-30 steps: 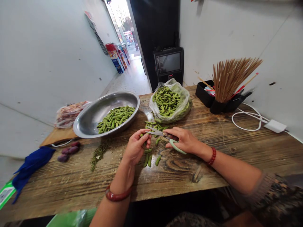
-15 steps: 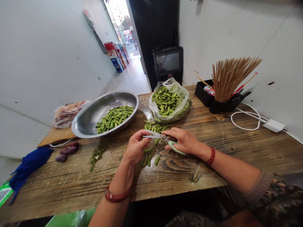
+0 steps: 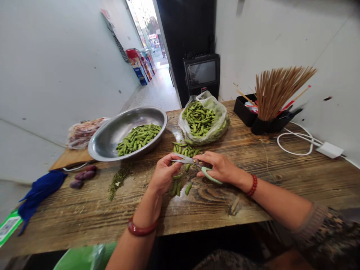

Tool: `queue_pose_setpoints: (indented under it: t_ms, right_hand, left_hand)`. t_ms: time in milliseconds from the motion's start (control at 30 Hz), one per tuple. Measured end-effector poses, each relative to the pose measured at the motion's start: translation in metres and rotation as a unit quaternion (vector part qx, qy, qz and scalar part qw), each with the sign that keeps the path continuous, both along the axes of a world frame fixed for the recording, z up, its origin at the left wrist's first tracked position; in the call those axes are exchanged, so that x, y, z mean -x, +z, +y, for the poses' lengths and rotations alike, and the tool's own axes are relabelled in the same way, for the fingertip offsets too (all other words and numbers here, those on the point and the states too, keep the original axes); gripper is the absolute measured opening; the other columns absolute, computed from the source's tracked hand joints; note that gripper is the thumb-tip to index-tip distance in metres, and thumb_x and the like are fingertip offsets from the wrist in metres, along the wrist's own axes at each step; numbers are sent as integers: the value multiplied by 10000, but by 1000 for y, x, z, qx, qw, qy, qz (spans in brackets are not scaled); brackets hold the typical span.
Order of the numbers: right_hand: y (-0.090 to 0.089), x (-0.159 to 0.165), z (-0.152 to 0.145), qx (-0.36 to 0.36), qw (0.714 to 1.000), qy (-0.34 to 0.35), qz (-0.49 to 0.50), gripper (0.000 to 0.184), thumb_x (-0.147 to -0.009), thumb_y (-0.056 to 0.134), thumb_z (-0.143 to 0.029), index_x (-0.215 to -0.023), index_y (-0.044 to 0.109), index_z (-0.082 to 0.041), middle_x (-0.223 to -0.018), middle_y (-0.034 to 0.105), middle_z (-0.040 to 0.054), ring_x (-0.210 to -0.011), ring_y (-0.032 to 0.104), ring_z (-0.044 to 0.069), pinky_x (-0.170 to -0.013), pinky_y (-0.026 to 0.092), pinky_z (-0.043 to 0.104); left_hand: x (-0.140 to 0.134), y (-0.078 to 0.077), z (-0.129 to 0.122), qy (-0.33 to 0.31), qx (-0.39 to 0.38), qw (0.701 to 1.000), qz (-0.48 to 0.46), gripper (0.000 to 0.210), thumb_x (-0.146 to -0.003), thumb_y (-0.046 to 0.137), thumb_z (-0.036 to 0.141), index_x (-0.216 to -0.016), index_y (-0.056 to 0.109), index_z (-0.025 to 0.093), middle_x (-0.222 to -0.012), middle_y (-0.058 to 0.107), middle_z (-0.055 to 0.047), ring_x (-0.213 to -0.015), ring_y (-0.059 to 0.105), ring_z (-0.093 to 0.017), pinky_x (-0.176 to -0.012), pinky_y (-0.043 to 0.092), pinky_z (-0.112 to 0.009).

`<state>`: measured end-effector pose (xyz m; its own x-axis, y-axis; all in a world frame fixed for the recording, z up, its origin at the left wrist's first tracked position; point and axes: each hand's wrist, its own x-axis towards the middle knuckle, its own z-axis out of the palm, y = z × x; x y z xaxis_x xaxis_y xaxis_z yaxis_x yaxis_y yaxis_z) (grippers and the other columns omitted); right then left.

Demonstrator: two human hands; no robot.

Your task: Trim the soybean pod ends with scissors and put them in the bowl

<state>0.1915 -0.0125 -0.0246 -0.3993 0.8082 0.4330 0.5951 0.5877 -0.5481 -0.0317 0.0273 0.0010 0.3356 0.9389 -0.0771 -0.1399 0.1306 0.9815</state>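
In my right hand [image 3: 218, 167] is a pair of scissors [image 3: 187, 159] with pale green handles, its blades parted and pointing left. The blade tips reach the fingers of my left hand [image 3: 164, 173], which are closed in a pinch; whatever they hold is hidden or too small to name. Under and in front of both hands lies a loose heap of edamame pods [image 3: 186, 150], with a few single pods [image 3: 188, 188] nearer to me. Behind the heap stands a clear plastic bag [image 3: 222, 112] full of pods. To the left, a steel basin [image 3: 104, 144] holds more pods.
Small green trimmings [image 3: 118, 182] and several purplish-red bulbs [image 3: 81, 176] lie on the wooden table [image 3: 92, 213]. A blue cloth [image 3: 42, 193] hangs at the left edge. Back right are a black holder [image 3: 260, 126] with wooden sticks and a white cable adapter [image 3: 329, 149].
The whole view has shifted slightly, so everything sits a little further right. Both hands and the scissors keep nearly the same pose.
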Motion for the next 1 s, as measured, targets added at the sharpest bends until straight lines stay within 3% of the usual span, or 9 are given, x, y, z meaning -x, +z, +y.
queue_pose_setpoints:
  t_ms: [300,467,533,667,767,867,1000]
  right_hand:
    - [-5,0,1,19,999,17,48,466,-815,676,-398,-1230,584,-207,-885,636,52,-718,581,155,-671,474,275]
    - [-8,-3,7,12,997,-41,70,468,-792,696,-425,-1190,616,-193,-844,640,46,-712,579,160,-680,480,282]
    - [-8,-5,8,8,996,-54,73,473,-788,700,-424,-1188,617,-186,-831,635,40,-700,572,155,-669,474,276]
    - [-5,-5,7,11,996,-47,72,466,-788,700,-415,-1181,622,-176,-820,632,39,-697,567,153,-656,467,269]
    - [-2,-3,6,18,997,-40,64,474,-783,711,-395,-1193,614,-177,-830,631,39,-705,570,153,-667,469,269]
    - [-2,-1,5,17,997,-39,66,482,-765,732,-379,-1184,618,-172,-827,625,37,-708,570,153,-672,469,265]
    - [-3,0,5,17,997,-36,68,487,-758,742,-363,-1182,618,-158,-835,626,41,-714,573,154,-686,472,268]
  left_hand:
    - [-1,2,-3,-18,22,999,-35,217,-658,776,229,-784,624,138,-609,491,36,-490,370,-42,-417,259,-148]
    - [5,9,4,-7,78,989,-126,195,-727,705,296,-785,579,160,-714,517,18,-516,417,-49,-383,251,-131]
    - [7,8,6,-1,80,990,-119,230,-742,682,350,-725,549,162,-697,500,24,-502,408,-52,-374,244,-137]
    - [4,-4,9,9,-18,997,79,185,-774,645,351,-747,613,171,-541,452,47,-439,369,-72,-397,251,-172]
    - [-2,-14,10,18,-167,957,237,99,-750,652,266,-734,682,173,-584,550,1,-554,481,-125,-518,351,-213]
    - [-6,-19,9,12,-266,911,315,17,-695,690,212,-692,691,195,-673,600,-22,-653,513,-161,-614,362,-243]
    - [-10,-21,8,-3,-274,895,353,62,-648,717,182,-669,668,213,-622,544,-3,-596,455,-159,-586,307,-252]
